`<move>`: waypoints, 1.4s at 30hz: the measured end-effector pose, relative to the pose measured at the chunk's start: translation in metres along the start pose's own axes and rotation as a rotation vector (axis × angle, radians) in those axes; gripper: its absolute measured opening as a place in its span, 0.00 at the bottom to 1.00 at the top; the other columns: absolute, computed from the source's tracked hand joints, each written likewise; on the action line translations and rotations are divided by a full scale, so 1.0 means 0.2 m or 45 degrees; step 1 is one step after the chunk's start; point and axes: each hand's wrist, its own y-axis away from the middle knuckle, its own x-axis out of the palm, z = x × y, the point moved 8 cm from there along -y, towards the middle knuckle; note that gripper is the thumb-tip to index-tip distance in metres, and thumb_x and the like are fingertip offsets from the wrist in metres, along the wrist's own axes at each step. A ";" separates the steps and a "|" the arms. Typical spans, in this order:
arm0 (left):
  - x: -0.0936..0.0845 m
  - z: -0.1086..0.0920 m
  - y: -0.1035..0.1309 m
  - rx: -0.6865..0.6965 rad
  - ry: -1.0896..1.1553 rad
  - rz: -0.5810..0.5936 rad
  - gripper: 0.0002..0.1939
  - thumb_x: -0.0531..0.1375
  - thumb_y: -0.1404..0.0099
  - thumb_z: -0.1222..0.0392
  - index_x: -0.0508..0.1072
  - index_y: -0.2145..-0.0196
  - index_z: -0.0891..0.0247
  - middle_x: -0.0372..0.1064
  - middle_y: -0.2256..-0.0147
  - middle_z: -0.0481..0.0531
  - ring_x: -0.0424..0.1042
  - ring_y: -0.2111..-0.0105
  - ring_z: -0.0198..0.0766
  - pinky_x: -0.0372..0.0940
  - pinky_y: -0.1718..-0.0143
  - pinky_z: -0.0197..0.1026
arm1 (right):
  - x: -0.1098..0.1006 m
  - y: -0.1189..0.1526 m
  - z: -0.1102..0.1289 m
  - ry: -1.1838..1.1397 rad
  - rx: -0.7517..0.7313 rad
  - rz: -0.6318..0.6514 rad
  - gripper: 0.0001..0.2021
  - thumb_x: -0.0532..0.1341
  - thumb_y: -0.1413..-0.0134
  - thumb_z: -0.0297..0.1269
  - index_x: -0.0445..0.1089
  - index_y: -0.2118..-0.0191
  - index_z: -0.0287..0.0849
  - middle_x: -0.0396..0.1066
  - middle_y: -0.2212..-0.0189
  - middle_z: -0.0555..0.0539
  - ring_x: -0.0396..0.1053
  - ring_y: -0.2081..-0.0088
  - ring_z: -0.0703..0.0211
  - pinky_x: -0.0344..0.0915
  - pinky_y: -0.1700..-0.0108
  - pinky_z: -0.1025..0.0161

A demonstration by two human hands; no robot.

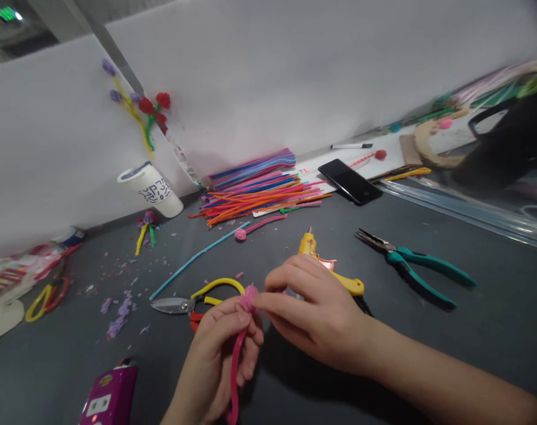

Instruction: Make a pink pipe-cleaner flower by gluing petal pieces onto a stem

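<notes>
A pink pipe-cleaner flower point(249, 299) with a round, fluffy head and a darker pink stem is in front of me. My left hand point(224, 345) pinches it just below the head, and the stem hangs down over the fingers. From the right, my right hand point(324, 316) has its fingertips closed on the side of the head; the exact contact is partly hidden. Behind my left hand lie scissors point(175, 305) with yellow and red handles. A yellow glue gun point(308, 243) is partly covered by my right hand. Teal-handled pliers point(410, 262) rest farther right.
Several loose pipe cleaners point(255, 195) are piled by the wall, near a phone point(350, 182). A paper cup point(156, 192) leans at the back left. A magenta power strip point(109, 395) sits front left, purple scraps point(120, 316) behind it. One blue pipe cleaner point(197, 257) crosses the middle.
</notes>
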 end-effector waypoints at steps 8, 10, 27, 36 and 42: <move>-0.01 0.03 -0.01 -0.074 -0.026 0.056 0.11 0.58 0.42 0.64 0.71 0.80 0.69 0.67 0.83 0.47 0.58 0.93 0.21 0.45 0.92 0.24 | 0.02 -0.01 -0.01 0.005 -0.030 0.107 0.07 0.56 0.39 0.29 0.71 0.65 0.37 0.71 0.68 0.44 0.62 0.64 0.57 0.59 0.60 0.59; 0.00 0.03 -0.02 -0.110 -0.064 0.088 0.11 0.57 0.41 0.64 0.71 0.79 0.70 0.68 0.82 0.48 0.58 0.92 0.21 0.43 0.92 0.24 | 0.02 -0.01 0.00 0.034 -0.066 0.118 0.09 0.55 0.38 0.28 0.71 0.66 0.37 0.71 0.68 0.44 0.62 0.65 0.57 0.59 0.61 0.59; -0.01 0.02 -0.05 -0.137 -0.218 0.117 0.13 0.56 0.43 0.63 0.64 0.84 0.66 0.61 0.87 0.43 0.47 0.94 0.20 0.39 0.93 0.26 | 0.14 0.05 0.03 0.122 -0.256 0.419 0.17 0.45 0.33 0.26 0.71 0.62 0.31 0.70 0.65 0.41 0.59 0.64 0.54 0.62 0.59 0.59; -0.03 0.05 -0.06 -0.189 -0.219 0.148 0.11 0.54 0.44 0.62 0.63 0.83 0.65 0.60 0.86 0.44 0.45 0.93 0.20 0.37 0.92 0.28 | 0.15 0.04 0.04 0.136 -0.275 0.434 0.18 0.44 0.34 0.25 0.71 0.62 0.30 0.69 0.66 0.40 0.58 0.65 0.53 0.61 0.60 0.59; 0.00 0.05 -0.05 -0.179 -0.268 0.167 0.12 0.53 0.40 0.61 0.62 0.80 0.64 0.60 0.84 0.43 0.44 0.91 0.21 0.35 0.91 0.28 | 0.15 0.04 0.03 0.172 -0.256 0.449 0.19 0.43 0.33 0.26 0.71 0.62 0.30 0.69 0.66 0.40 0.57 0.66 0.54 0.61 0.63 0.59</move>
